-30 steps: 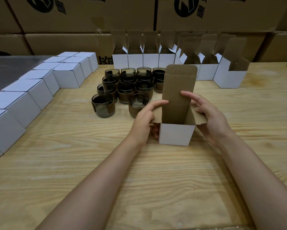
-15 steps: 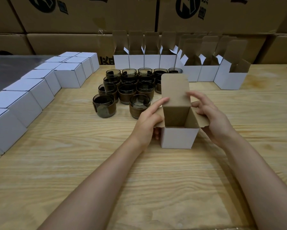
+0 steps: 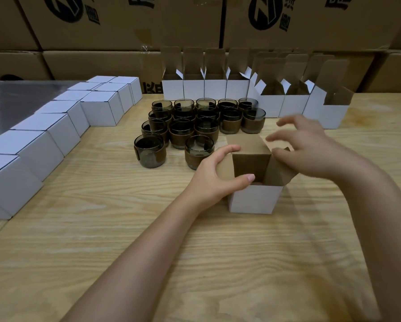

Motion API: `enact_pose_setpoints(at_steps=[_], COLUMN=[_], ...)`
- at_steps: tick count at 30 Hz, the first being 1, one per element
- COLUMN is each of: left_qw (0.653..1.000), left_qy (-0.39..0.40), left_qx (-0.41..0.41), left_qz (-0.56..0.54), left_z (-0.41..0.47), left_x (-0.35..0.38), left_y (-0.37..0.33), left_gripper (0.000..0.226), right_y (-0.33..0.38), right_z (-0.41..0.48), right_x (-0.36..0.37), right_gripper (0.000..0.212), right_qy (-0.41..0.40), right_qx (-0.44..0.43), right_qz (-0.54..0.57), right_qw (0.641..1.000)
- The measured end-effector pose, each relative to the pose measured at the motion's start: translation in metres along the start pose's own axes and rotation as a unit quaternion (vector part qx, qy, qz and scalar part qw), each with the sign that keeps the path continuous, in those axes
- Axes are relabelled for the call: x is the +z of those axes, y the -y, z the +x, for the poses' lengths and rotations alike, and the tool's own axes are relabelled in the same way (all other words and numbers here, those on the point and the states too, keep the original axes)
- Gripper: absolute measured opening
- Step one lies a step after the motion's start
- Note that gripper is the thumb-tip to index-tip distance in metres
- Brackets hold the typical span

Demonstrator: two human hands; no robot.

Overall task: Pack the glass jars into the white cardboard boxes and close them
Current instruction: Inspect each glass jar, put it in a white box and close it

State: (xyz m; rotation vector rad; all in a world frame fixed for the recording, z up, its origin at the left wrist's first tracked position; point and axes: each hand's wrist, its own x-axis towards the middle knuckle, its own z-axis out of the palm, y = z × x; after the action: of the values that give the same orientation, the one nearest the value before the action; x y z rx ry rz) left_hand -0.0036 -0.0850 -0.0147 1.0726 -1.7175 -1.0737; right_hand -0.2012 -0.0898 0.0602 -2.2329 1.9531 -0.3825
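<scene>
We find print only on the big brown cartons stacked at the back. The upper left carton [image 3: 116, 26] bears a black round emblem [image 3: 62, 8], cut by the top edge, with blocky black characters [image 3: 92, 18] beside it. They are too cropped for us to read. The upper right carton [image 3: 310, 31] carries a matching emblem [image 3: 263, 17] and cropped characters [image 3: 284, 25], which we cannot read either. A lower carton [image 3: 102, 63] shows black lettering [image 3: 151, 88], partly hidden by the open white boxes [image 3: 193, 89], and we cannot make it out.
</scene>
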Motion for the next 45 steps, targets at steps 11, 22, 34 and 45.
enact_pose_setpoints(at_steps=[11,22,34,45], left_qw=[0.999,0.997,0.999,0.998], left_qy=[0.014,0.039,0.022,0.014], left_qx=[0.015,0.034,0.007,0.007], left_qz=[0.034,0.057,0.027,0.056], left_z=[0.002,0.006,0.009,0.010], left_x=[-0.001,-0.001,-0.023,-0.031], left_y=[0.003,0.010,0.012,0.016], left_gripper=[0.095,0.090,0.085,0.101], right_y=[0.097,0.085,0.042,0.046], right_z=[0.103,0.105,0.050,0.040], right_x=[0.030,0.015,-0.062,-0.001], right_gripper=[0.074,0.061,0.071,0.066], right_qy=[0.188,0.119,0.202,0.138], right_qx=[-0.163,-0.154,-0.115,-0.130], right_qz=[-0.103,0.117,0.071,-0.020], right_qw=[0.963,0.974,0.970,0.982])
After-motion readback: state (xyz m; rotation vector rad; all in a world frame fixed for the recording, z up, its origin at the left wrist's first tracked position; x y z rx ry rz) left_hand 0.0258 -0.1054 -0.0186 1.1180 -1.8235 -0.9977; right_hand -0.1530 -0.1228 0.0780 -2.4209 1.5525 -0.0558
